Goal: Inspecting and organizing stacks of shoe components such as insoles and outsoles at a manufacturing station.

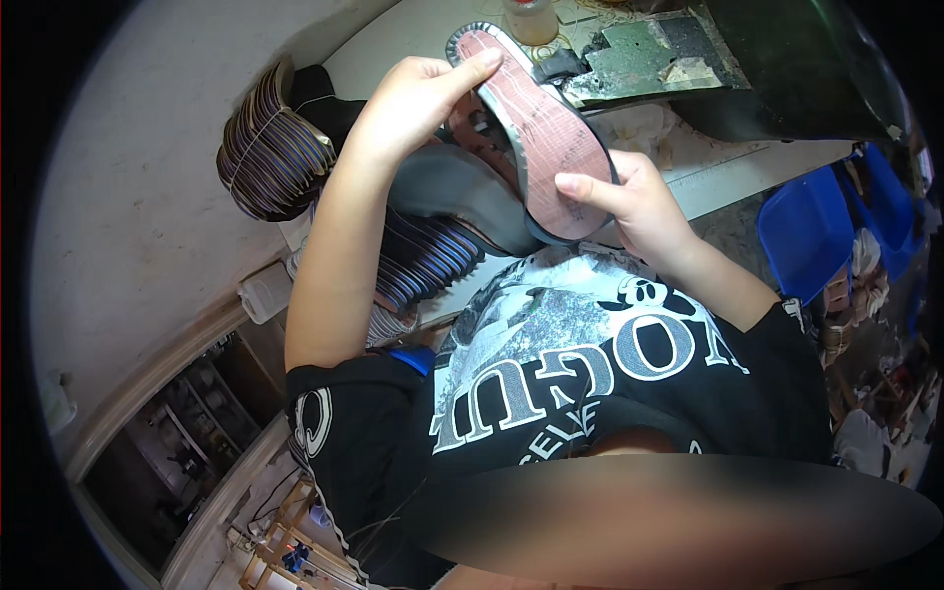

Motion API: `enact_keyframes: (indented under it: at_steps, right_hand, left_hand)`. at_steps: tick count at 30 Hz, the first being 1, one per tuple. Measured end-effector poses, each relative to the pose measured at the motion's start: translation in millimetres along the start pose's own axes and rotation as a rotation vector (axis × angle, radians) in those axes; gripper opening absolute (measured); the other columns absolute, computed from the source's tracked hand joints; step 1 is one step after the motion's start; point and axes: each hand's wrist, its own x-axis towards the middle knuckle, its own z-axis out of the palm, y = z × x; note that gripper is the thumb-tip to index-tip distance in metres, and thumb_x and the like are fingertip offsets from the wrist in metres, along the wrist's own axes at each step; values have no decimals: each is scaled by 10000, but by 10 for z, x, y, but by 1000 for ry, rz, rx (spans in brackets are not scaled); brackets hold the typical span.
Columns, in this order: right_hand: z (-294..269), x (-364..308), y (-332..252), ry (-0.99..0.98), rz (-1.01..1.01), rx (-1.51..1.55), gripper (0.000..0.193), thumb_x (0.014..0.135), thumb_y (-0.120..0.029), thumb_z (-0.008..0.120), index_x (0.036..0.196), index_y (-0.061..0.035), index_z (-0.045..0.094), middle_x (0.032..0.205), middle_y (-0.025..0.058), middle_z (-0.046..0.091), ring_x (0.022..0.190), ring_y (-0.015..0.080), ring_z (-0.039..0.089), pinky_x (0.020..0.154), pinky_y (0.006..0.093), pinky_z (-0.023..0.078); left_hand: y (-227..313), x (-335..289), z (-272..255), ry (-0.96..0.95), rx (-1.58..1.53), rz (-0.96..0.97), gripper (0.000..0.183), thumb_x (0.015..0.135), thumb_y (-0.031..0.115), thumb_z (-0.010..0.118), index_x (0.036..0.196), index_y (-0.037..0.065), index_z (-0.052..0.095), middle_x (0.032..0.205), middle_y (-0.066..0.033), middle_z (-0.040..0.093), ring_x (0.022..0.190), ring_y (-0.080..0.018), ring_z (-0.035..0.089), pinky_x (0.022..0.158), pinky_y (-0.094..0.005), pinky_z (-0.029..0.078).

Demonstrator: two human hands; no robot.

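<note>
Up over the near side of the table, both of my hands hold a shoe insole (pixel 551 118). Its pinkish-red underside faces me, with a dark wrapped edge that looks notched around the far end. My left hand (pixel 418 103) grips the far end, thumb pressed on the underside. My right hand (pixel 639 202) grips the near end, thumb on top and fingers behind the edge. Behind it, partly hidden, another pinkish piece (pixel 469 123) shows. Below lies a smooth dark insole (pixel 452 192) beside a row of stacked insoles (pixel 433 261).
A tied bundle of insoles (pixel 270 147) stands by the wall at left. On the table (pixel 393 39) are a clear jar (pixel 531 20) and a stained green board (pixel 659 64). A blue plastic chair (pixel 806 231) and scattered scraps (pixel 865 265) are at right.
</note>
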Motion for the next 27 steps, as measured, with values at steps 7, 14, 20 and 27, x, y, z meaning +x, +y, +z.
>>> enact_keyframes:
  at_steps: [7, 14, 20, 27]
  right_hand:
    - [165, 279, -37, -9, -138, 198, 318, 857, -162, 659, 1103, 35, 618, 1009, 84, 657, 905, 123, 614, 838, 267, 478]
    - [137, 47, -44, -113, 199, 41, 297, 849, -185, 672, 1024, 50, 623, 910, 114, 670, 811, 172, 671, 686, 269, 563]
    - [217, 65, 20, -59, 109, 192, 253, 867, -164, 638, 990, 57, 624, 854, 175, 668, 741, 205, 687, 667, 272, 569]
    - [297, 157, -53, -14, 16, 268, 281, 884, -193, 602, 986, 67, 622, 860, 191, 674, 743, 210, 692, 676, 282, 570]
  left_hand:
    - [-169, -79, 278, -49, -370, 212, 492, 762, 286, 752, 1084, -44, 579, 1020, -106, 630, 926, -154, 599, 827, -274, 467]
    - [-112, -90, 257, 31, -380, 37, 566, 708, 333, 774, 1078, -46, 574, 974, -107, 632, 889, -182, 595, 800, -283, 454]
    - [-82, 2, 164, 204, -212, 112, 715, 664, 374, 807, 1083, -135, 529, 1011, -201, 570, 911, -227, 538, 774, -294, 410]
    - [-7, 248, -125, -220, 30, 428, 604, 722, 285, 774, 1234, 50, 555, 1171, -93, 571, 1134, -185, 492, 1018, -316, 335]
